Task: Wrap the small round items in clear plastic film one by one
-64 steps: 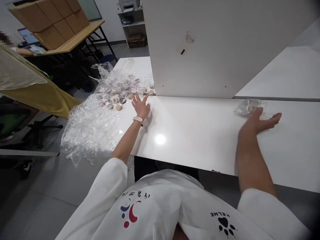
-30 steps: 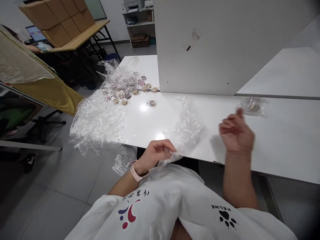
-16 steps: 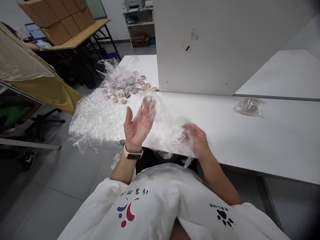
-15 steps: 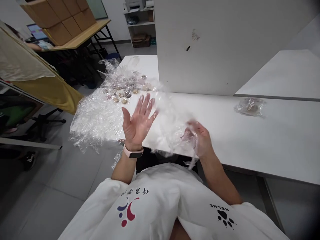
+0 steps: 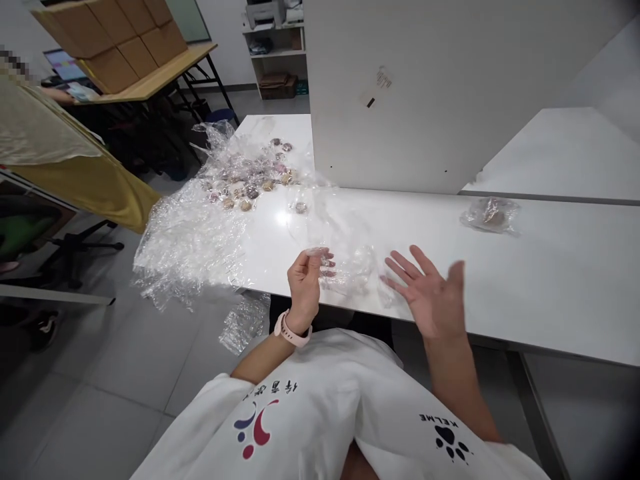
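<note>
My left hand (image 5: 306, 283) pinches the edge of a clear plastic bag (image 5: 350, 267) above the front of the white table. The bag is see-through and partly blurred, spreading to the right of that hand. Beyond the bag's right side, my right hand (image 5: 425, 290) is raised, palm up with fingers spread, and nothing shows in its grasp. One small wrapped round piece (image 5: 301, 208) lies on the table past my left hand. Further left is a pile of small round pieces (image 5: 251, 192) in brown, tan and pink under crinkled clear film.
Clear plastic wrap (image 5: 185, 247) covers the table's left end and hangs over its edge; more film (image 5: 245, 323) hangs below. A clear bag with a brownish item (image 5: 493, 215) lies to the right. A tall white panel (image 5: 380, 100) rises behind the table (image 5: 550, 287).
My left hand has gone from open to pinching the plastic bag, moving right and nearer to me. My right hand has let go of the plastic, spread its fingers and shifted right.
</note>
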{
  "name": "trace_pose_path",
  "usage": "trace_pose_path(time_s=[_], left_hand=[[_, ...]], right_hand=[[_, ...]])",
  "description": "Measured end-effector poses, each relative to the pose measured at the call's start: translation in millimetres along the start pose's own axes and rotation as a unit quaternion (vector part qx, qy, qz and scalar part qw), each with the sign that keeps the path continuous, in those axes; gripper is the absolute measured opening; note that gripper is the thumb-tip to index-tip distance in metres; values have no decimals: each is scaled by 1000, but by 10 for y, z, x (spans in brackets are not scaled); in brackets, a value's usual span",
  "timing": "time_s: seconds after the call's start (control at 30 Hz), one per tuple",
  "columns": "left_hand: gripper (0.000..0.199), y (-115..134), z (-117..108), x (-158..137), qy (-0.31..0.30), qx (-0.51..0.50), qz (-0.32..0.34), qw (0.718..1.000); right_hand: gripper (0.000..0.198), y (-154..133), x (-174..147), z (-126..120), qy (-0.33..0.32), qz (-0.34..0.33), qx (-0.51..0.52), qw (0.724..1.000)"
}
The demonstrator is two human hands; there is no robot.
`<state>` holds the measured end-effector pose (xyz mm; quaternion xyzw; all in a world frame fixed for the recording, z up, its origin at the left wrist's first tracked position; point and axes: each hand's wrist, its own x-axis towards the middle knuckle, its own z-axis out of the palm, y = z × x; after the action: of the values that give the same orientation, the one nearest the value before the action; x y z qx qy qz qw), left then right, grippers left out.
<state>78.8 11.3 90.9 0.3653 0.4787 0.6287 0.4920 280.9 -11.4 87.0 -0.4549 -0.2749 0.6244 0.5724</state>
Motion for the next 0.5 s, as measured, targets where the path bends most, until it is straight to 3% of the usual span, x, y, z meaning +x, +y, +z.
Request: trace_pose_path(time_s=[0.07, 0.13, 0.17, 0.23, 0.3, 0.33, 0.4, 0.5], left_hand=[[32, 17, 51, -68, -20, -2, 7, 1000], [33, 52, 131, -158, -90, -13, -6, 996], [34, 84, 163, -187, -133, -20, -19, 991], [35, 193, 171, -164, -193, -30, -38, 980], [34, 362, 60, 1, -180, -24, -32, 983], [34, 462, -42, 131, -154, -9, -23, 988], [34, 661, -308, 443, -108, 51, -14, 993], [35, 833, -697, 875, -116, 160, -50, 979]], right_hand=[[75, 9, -125, -8, -10, -66, -84, 994], [83, 67, -154, 54, 4, -91, -154, 984], [81, 96, -123, 90, 18, -79, -160, 984], [58, 105, -1, 122, 31, -18, -111, 993], [36, 12, 130, 61, 27, 13, -26, 999], [33, -72, 175, -6, 32, -2, 8, 999], [30, -278, 209, -201, 68, -74, 35, 994], [21, -543, 192, -607, 141, -157, -8, 978]])
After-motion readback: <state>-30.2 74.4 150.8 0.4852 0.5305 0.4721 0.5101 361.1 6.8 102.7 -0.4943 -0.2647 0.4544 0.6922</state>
